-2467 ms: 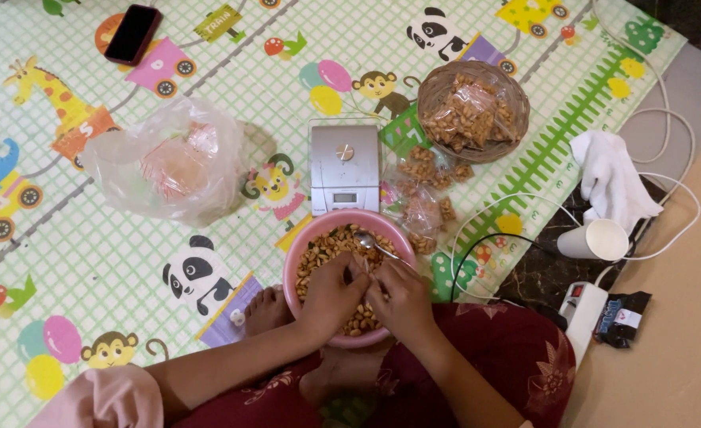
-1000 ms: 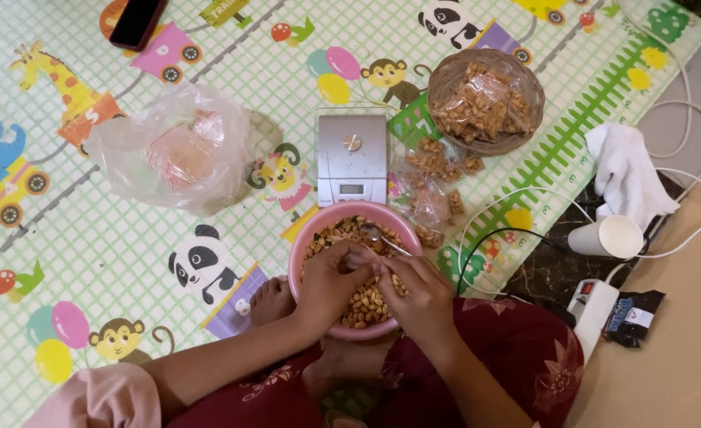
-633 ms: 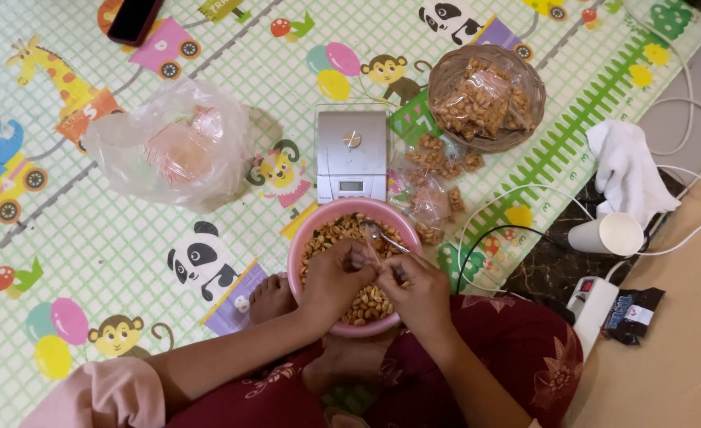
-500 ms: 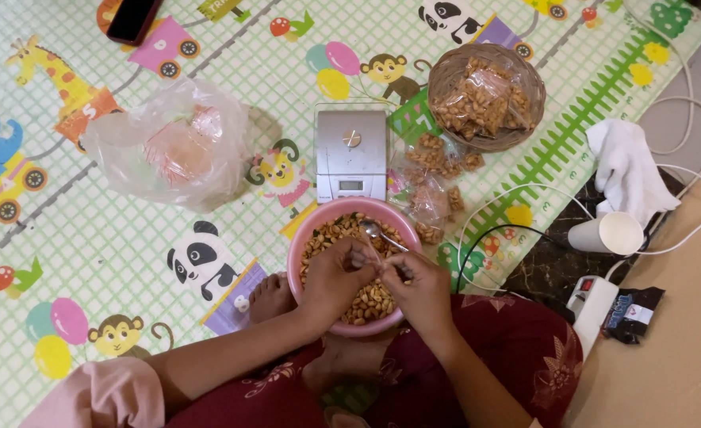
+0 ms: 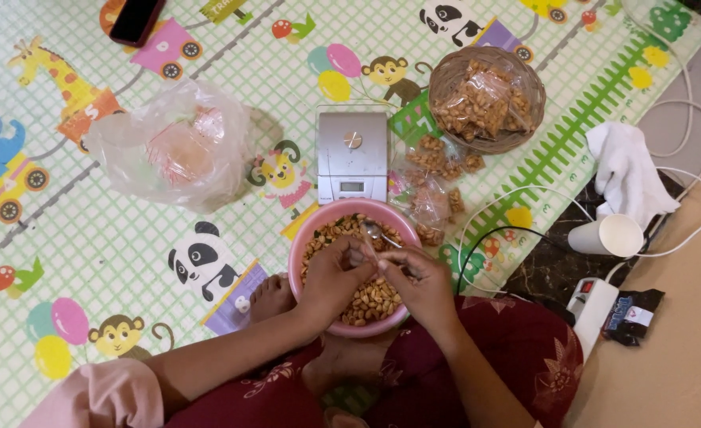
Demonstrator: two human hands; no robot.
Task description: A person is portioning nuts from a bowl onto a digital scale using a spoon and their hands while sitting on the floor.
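A pink bowl [image 5: 312, 238] of roasted peanuts sits on the play mat right in front of my lap. Both hands hover over it, fingertips nearly meeting. My left hand [image 5: 333, 279] pinches what looks like a small clear plastic pouch above the nuts. My right hand [image 5: 423, 282] grips the handle of a metal spoon [image 5: 371, 231], whose bowl points toward the far rim. How full the pouch is stays hidden behind my fingers.
A silver digital scale [image 5: 352, 154] stands just beyond the bowl. Filled peanut packets [image 5: 439, 181] lie to its right, and more fill a brown basket [image 5: 525, 75]. A large clear bag [image 5: 174, 150] is on the left. A phone [image 5: 136, 19], white cloth [image 5: 625, 166], paper cup [image 5: 609, 235] and power strip [image 5: 593, 304] with cables are also around.
Both hands stay over the pink bowl with only small finger movements. The view has shifted slightly; nothing else on the mat has moved.
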